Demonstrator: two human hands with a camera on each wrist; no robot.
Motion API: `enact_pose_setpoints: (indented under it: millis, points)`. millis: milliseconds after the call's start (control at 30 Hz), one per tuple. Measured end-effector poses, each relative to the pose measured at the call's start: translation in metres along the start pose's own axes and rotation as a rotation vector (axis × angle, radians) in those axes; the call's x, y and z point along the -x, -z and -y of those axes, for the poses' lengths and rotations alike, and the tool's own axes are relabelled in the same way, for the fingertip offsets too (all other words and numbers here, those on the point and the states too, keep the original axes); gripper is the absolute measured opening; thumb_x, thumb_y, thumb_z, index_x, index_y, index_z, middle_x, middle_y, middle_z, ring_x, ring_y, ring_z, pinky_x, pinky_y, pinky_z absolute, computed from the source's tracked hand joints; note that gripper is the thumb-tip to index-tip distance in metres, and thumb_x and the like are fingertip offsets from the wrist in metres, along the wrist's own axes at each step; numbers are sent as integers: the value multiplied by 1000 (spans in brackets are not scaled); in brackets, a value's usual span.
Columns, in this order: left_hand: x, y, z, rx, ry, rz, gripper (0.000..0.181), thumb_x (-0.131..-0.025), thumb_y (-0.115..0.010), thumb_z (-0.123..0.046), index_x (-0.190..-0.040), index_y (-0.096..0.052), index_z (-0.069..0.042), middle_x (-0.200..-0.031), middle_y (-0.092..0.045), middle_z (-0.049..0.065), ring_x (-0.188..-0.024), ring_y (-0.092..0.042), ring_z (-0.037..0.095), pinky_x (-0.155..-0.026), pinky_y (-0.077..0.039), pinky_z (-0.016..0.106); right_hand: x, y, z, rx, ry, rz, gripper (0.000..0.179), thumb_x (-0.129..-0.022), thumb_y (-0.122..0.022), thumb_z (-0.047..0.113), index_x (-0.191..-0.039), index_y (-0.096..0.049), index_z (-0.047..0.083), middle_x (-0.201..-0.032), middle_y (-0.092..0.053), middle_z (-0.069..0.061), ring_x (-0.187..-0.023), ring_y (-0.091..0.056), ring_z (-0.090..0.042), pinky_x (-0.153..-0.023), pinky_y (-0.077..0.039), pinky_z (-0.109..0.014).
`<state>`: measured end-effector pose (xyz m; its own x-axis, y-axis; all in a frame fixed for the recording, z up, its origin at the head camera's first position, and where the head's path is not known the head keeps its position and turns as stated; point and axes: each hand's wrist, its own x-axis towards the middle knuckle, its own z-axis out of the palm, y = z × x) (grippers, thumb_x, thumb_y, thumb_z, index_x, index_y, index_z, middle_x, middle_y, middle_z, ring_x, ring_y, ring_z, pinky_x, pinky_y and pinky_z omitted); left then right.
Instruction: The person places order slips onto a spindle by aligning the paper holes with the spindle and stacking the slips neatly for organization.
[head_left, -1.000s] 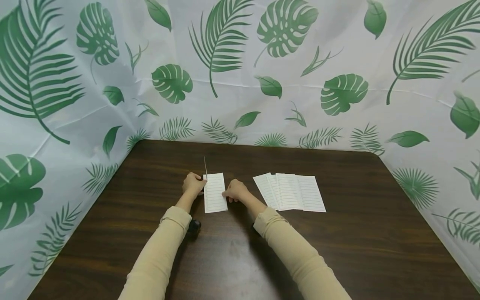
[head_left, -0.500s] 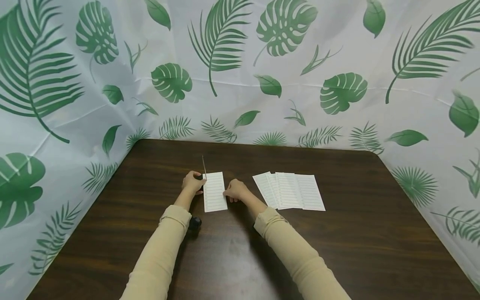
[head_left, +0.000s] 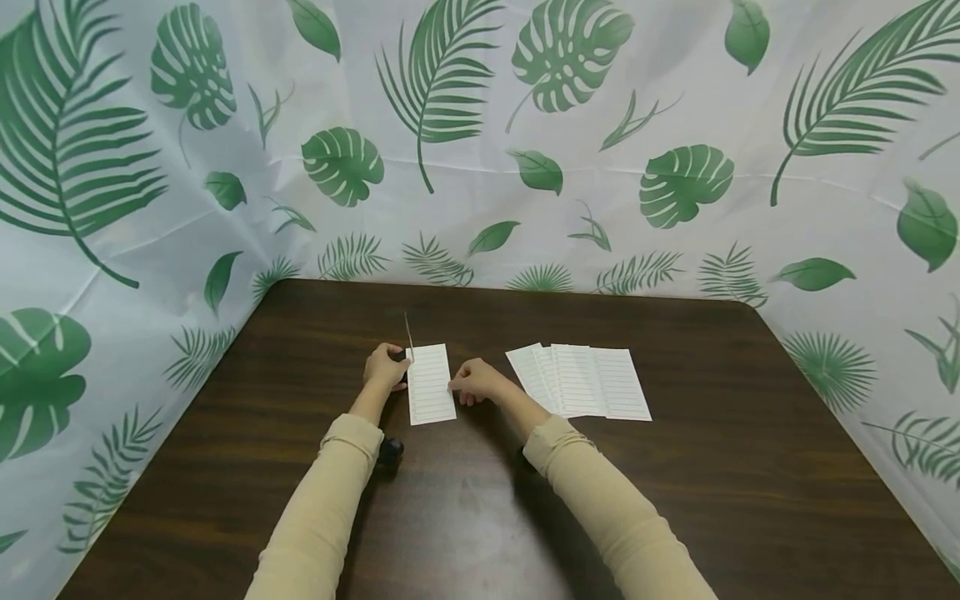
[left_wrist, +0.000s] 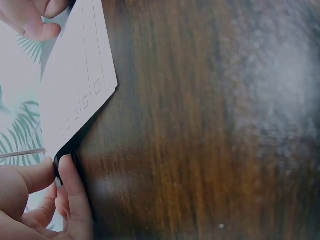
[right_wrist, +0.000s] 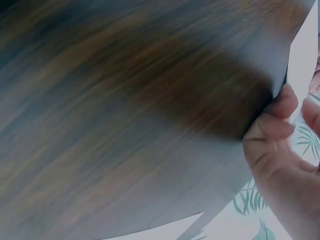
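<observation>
A small stack of white checklist sheets point(head_left: 431, 392), ruled with lines and little boxes, is held between both hands over the brown table. My left hand point(head_left: 382, 368) pinches a small black thing point(left_wrist: 59, 162) at the stack's far left edge between thumb and fingers. Its kind is mostly hidden by the hand. From there a thin, light rod point(head_left: 408, 335) points up and away. My right hand point(head_left: 477, 381) has its curled fingers and thumb at the stack's right edge, pinching it. In the right wrist view the fingertips point(right_wrist: 285, 102) meet the paper point(right_wrist: 302, 55).
To the right of the hands, several more ruled sheets point(head_left: 577, 382) lie fanned and overlapping on the dark wooden table point(head_left: 712, 483). A white cloth backdrop point(head_left: 480, 200) with green leaf prints stands behind and beside the table.
My right hand has shifted slightly to the right along with its forearm, its thumb now nearer the stack's edge. The left hand and the fanned sheets stay almost the same.
</observation>
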<state>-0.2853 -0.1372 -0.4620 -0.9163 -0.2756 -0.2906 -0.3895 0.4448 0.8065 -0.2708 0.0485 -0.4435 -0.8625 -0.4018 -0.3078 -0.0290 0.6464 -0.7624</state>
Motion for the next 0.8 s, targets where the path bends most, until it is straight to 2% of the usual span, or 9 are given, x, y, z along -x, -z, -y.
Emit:
enact_pose_setpoints:
  millis: [133, 200, 333, 467, 633, 800]
  points:
    - [8, 3, -8, -20, -17, 7, 34, -93, -58, -14, -125, -49, -4, -134, -41, 25, -95, -57, 34, -50, -53, 15, 3, 9, -4, -62, 18, 32, 21, -95, -54, 15, -105, -55, -3, -69, -65, -8, -56, -55, -9, -52, -45, -18]
    - [8, 3, -10, -23, -14, 12, 35, -93, -58, -16, -126, -49, -6, -136, -41, 24, -96, -56, 33, -49, -53, 15, 5, 14, -6, -80, 31, 35, 23, -96, -53, 15, -109, -53, -3, -73, -66, -11, -57, -56, -10, -53, -46, -19]
    - [4, 2, -11, -22, -16, 11, 35, -93, -58, -16, -126, -49, -7, -137, -39, 23, -101, -55, 35, -50, -53, 14, 6, 24, -11, -75, 122, 32, 24, -96, -52, 14, -110, -52, -5, -75, -67, -15, -57, -57, -10, -54, -48, -20]
    - [3, -1, -9, -29, -16, 7, 34, -93, -58, -15, -125, -49, -7, -137, -37, 24, -105, -52, 39, -48, -51, 13, 10, 34, -15, -36, 222, 22, 20, -95, -52, 10, -106, -54, -7, -73, -64, -16, -57, -56, -11, -54, -48, -21]
    - [5, -2, -5, -37, -12, -1, 33, -93, -58, -15, -124, -50, -7, -136, -38, 25, -109, -50, 42, -45, -51, 13, 15, 40, -18, 15, 267, 31, 18, -94, -54, 6, -104, -55, -9, -74, -63, -17, -60, -57, -16, -56, -50, -23]
    - [9, -1, -3, -24, -13, -16, 33, -93, -59, -15, -124, -50, -7, -135, -39, 25, -107, -51, 41, -45, -50, 13, 17, 47, -26, 123, 326, 36, 19, -92, -56, 6, -105, -56, -8, -81, -64, -19, -68, -61, -20, -63, -52, -25]
